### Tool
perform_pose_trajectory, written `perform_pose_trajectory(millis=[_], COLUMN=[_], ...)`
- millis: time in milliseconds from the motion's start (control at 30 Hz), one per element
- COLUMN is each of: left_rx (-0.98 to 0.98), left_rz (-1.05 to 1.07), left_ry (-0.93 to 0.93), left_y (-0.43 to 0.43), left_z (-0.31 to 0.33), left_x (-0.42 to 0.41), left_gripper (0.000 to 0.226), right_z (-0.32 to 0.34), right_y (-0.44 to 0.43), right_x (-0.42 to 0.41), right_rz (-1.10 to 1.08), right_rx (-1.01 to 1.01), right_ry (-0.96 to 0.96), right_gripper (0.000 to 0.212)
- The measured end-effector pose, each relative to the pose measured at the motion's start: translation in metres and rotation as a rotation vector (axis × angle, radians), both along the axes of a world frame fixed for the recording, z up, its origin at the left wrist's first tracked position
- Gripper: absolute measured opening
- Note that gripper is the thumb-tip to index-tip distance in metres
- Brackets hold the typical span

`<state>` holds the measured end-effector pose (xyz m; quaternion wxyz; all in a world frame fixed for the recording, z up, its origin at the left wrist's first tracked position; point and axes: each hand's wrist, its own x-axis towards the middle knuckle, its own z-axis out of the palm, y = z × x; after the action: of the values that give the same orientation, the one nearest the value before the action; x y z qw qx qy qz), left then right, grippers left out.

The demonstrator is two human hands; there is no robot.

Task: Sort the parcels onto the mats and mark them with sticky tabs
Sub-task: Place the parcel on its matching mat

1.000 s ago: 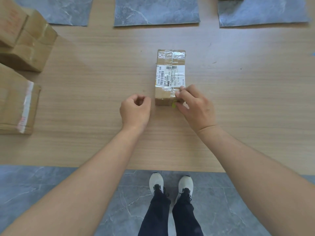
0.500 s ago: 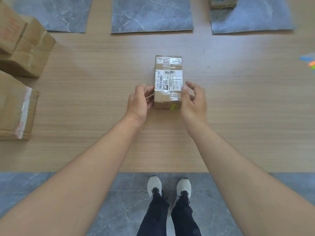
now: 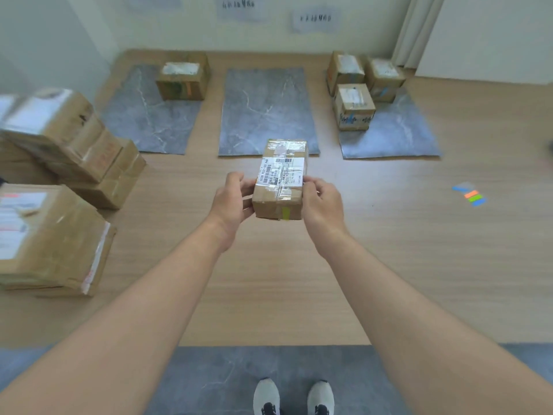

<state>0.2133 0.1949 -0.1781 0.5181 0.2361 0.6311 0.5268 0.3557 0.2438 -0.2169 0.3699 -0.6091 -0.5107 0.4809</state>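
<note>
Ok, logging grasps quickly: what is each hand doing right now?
Left hand: grips the left side of the small taped brown cardboard parcel.
Right hand: grips the same parcel's right side.

Centre parcel [image 3: 279,181]: brown cardboard, white label with black barcodes, glossy clear tape. Yellow-green tab [image 3: 286,213] on its near face.
Left mat [image 3: 149,121], middle mat [image 3: 263,115], right mat [image 3: 398,136]: grey, white marble veining.
Worktop [image 3: 419,250]: pale wood grain.
Loose sticky tabs [image 3: 471,195]: blue, orange, green.
Front parcel [image 3: 354,107] on right mat: brown, blue markings.
Floor [image 3: 224,378]: grey, marbled.
Shoes [image 3: 266,395]: white.
</note>
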Motion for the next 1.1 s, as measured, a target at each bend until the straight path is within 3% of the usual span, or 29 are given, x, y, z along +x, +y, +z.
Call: perform_pose_trajectory(millis=[367,733,800,967,1100], left_rx=[0.071,0.043,0.038,0.016,-0.016], left_rz=[-0.031,0.068,0.066,0.070,0.084], left_ry=[0.048,0.048,0.050,0.038,0.044], left_y=[0.064,0.203,0.214,0.253,0.289], left_z=[0.078,0.050,0.046,0.038,0.029], left_x=[-0.007,-0.005,-0.007,-0.037,-0.076], left_gripper=[0.048,0.041,0.040,0.035,0.033], right_z=[0.086,0.059,0.052,0.041,0.033], right_y=[0.055,0.202,0.217,0.262,0.299], right_x=[0.002,-0.001,-0.008,-0.043,-0.090], right_rz=[0.001,0.134,0.147,0.226,0.252], right_rx=[0.062,0.069,0.057,0.047,0.028], right_ry=[0.095,0.099,0.093,0.073,0.059], right_gripper=[0.055,0.042,0.049,0.041,0.046])
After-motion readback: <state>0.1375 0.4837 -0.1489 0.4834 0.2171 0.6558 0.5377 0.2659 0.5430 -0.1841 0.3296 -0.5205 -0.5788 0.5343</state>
